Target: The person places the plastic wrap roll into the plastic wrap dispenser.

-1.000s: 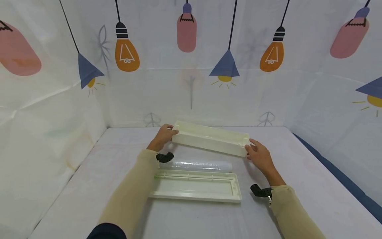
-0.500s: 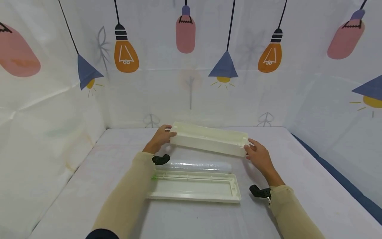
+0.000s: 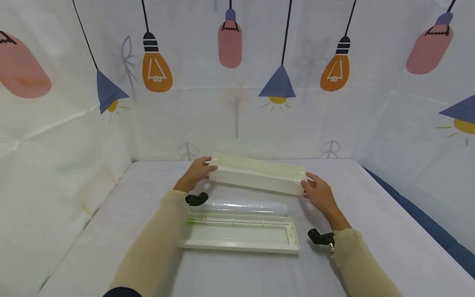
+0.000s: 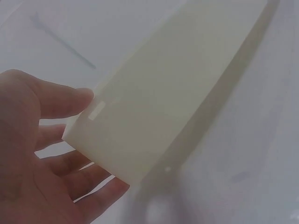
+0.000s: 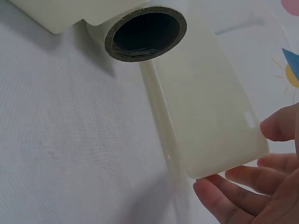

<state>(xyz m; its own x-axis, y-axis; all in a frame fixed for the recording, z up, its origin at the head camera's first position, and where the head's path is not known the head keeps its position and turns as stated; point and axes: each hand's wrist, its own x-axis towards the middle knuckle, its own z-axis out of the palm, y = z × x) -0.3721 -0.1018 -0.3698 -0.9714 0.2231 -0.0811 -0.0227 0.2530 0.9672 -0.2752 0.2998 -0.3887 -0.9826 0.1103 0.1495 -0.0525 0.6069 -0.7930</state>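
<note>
Between my two hands is a long, cream plastic box [image 3: 256, 181], open at the top and slanting down to the right. My left hand [image 3: 194, 173] grips its left end; in the left wrist view the thumb lies on the long side and the fingers are at the end. My right hand [image 3: 320, 194] holds the opposite end, thumb on the side and fingers at the end wall. Nearer to me lie a roll of clear plastic film [image 3: 241, 207] and a shallow cream lid [image 3: 241, 237] with a green piece at its left. The roll's hollow core end [image 5: 145, 33] shows in the right wrist view.
A white cloth covers the table [image 3: 371, 214]. White sheets printed with hanging lamps and bulbs form walls at the back [image 3: 237, 111] and on both sides. A dark blue strip [image 3: 419, 214] runs along the right edge.
The box and both hands have shifted slightly left, and the left forearm has drawn back a little from the lid, uncovering its green piece. The roll and lid stay in place.
</note>
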